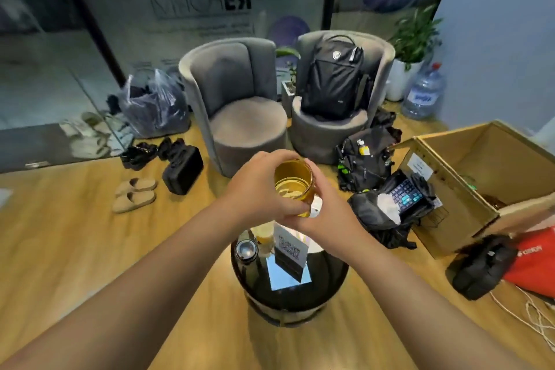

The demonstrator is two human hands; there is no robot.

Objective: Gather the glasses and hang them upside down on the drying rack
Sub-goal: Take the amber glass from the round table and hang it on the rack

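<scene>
Fingers (264, 159) of both hands wrap smooth cylindrical amber glass (293, 186).

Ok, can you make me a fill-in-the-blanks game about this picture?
1. Both hands hold a ____ coloured glass.
2. The left hand and right hand hold it above a round black ____.
3. A black backpack sits on a grey ____.
4. Two beige ____ lie on the wooden floor.

Missing words: amber; table; chair; slippers

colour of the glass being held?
Amber-yellow, see-through glass, held in both hands; head view.
</scene>
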